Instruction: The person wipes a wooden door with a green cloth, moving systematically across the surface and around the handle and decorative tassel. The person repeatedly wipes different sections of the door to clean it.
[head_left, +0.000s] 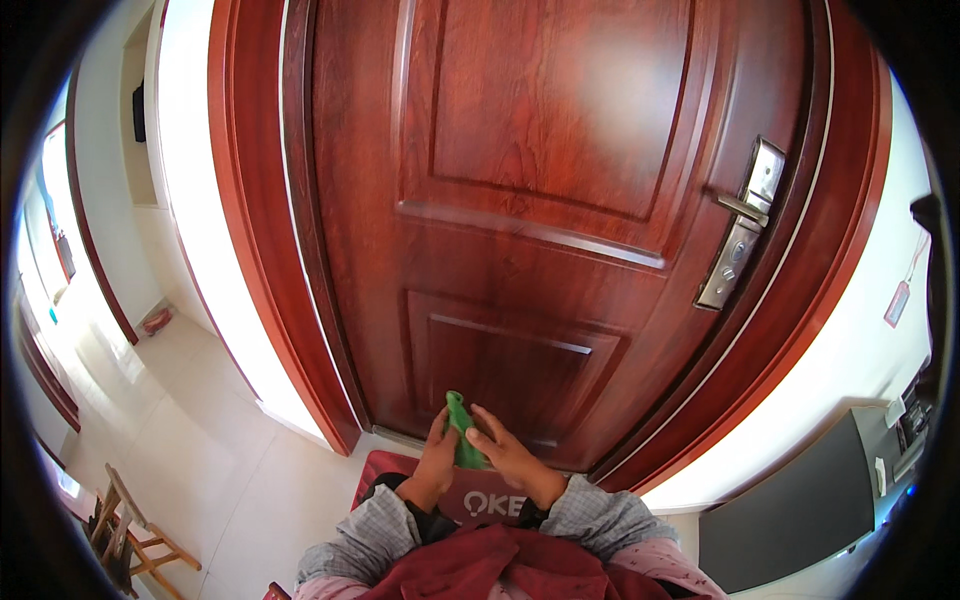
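Note:
A green cloth (466, 442) is bunched between my two hands, in front of the lower panel of a closed reddish-brown door (517, 277). My left hand (437, 461) grips the cloth from the left side. My right hand (510, 454) lies against its right side, thumb on the cloth and fingers stretched out. On the right of the door is a metal lock plate (739, 225) with a lever handle (741, 208). Beneath my hands lies a red doormat (386, 466) with white lettering.
A red door frame (259, 225) surrounds the door. Light floor tiles (247, 487) stretch to the left, where a folding wooden stool or rack (139, 525) stands. A dark grey flat-topped piece of furniture (795, 502) stands at the lower right. A small tag (896, 304) hangs on the right wall.

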